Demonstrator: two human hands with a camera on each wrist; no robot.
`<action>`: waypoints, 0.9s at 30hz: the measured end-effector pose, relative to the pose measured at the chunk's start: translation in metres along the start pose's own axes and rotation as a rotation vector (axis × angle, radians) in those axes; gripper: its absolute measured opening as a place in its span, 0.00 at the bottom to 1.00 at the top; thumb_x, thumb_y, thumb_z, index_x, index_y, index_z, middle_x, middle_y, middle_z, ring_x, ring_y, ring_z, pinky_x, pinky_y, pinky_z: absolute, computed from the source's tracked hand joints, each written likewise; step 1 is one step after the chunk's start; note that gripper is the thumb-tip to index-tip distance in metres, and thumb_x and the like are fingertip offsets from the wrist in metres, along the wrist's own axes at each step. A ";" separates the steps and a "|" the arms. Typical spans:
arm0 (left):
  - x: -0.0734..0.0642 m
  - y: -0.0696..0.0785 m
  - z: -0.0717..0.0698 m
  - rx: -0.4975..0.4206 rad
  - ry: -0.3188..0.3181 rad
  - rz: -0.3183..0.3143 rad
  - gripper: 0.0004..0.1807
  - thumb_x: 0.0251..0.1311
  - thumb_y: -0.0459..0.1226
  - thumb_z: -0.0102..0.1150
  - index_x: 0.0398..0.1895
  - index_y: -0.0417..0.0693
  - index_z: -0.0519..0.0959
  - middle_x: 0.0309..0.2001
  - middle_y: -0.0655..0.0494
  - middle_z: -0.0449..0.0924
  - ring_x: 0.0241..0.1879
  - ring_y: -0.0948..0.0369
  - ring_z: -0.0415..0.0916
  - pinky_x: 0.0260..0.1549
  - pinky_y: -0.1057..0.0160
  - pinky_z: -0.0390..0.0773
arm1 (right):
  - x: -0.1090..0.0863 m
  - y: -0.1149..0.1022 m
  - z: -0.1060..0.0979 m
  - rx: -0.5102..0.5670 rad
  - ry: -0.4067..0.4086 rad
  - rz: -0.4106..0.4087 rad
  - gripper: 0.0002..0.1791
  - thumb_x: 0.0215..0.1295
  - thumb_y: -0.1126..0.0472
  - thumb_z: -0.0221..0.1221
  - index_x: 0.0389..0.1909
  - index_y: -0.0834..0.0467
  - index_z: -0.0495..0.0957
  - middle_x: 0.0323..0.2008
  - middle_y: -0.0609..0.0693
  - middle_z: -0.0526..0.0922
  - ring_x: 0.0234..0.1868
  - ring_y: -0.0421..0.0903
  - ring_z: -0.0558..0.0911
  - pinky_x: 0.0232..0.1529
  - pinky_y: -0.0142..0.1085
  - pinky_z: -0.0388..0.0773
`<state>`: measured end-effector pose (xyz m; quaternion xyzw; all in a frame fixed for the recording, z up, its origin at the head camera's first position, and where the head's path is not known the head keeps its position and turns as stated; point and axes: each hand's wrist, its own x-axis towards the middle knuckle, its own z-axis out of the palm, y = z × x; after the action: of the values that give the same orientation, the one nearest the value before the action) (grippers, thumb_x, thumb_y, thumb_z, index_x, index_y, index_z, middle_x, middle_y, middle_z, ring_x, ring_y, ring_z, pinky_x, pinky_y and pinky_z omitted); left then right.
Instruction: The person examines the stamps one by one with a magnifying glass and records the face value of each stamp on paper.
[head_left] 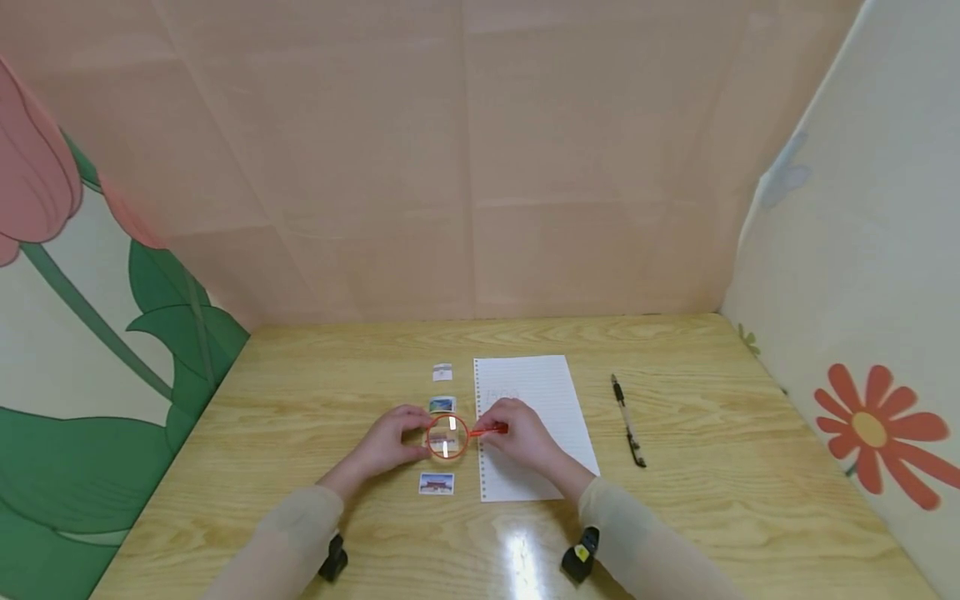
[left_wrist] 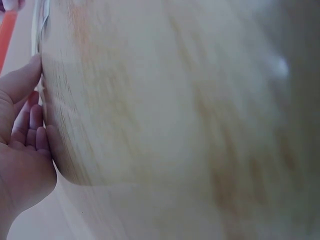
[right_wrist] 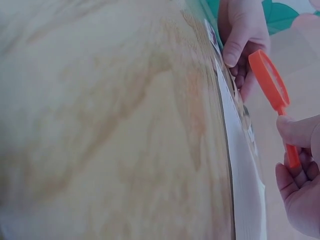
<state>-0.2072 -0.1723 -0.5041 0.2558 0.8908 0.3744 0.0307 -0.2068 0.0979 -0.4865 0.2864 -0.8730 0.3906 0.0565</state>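
Observation:
My right hand point(head_left: 525, 435) pinches the handle of a red-orange magnifying glass point(head_left: 459, 436) between thumb and fingers. The right wrist view shows its round frame point(right_wrist: 270, 82) raised above the table, tilted. Beneath the lens lies a small stamp-like picture point(head_left: 442, 438), partly blurred by glare. My left hand point(head_left: 384, 442) rests at the left of that picture, thumb and forefinger spread apart; whether they touch its edge I cannot tell. Above the lens lies a blue-green stamp point(head_left: 442, 404), with a pale stamp point(head_left: 442, 372) farther back. A stamp with a red building point(head_left: 437, 483) lies nearer me.
Lined paper point(head_left: 536, 379) with punched holes and faint writing lies under my right hand. A black pen point(head_left: 628, 421) lies to its right. The wooden table point(head_left: 315, 375) meets a pink back covering point(head_left: 360, 167) and flower-printed sides.

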 end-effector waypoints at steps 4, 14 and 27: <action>0.000 0.000 0.001 -0.007 -0.001 -0.009 0.24 0.50 0.35 0.75 0.52 0.39 0.82 0.56 0.46 0.77 0.58 0.45 0.72 0.62 0.43 0.67 | -0.001 0.000 -0.001 0.007 0.001 -0.005 0.08 0.53 0.68 0.72 0.31 0.54 0.87 0.30 0.40 0.80 0.33 0.38 0.75 0.36 0.33 0.74; 0.000 0.001 0.000 -0.007 -0.016 -0.025 0.22 0.53 0.35 0.74 0.53 0.44 0.83 0.55 0.48 0.77 0.58 0.48 0.72 0.62 0.44 0.68 | -0.009 0.009 -0.019 0.046 0.005 0.025 0.07 0.55 0.68 0.70 0.32 0.53 0.87 0.30 0.39 0.80 0.33 0.38 0.75 0.35 0.32 0.74; 0.000 0.001 0.000 -0.004 -0.029 -0.002 0.22 0.54 0.35 0.73 0.54 0.44 0.83 0.54 0.49 0.78 0.57 0.48 0.73 0.59 0.45 0.71 | -0.058 0.068 -0.102 -0.062 0.160 0.168 0.07 0.56 0.70 0.70 0.33 0.57 0.87 0.33 0.47 0.83 0.35 0.45 0.77 0.35 0.34 0.76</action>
<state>-0.2071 -0.1719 -0.5031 0.2605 0.8897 0.3724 0.0445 -0.2083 0.2334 -0.4788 0.1781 -0.8984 0.3883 0.1017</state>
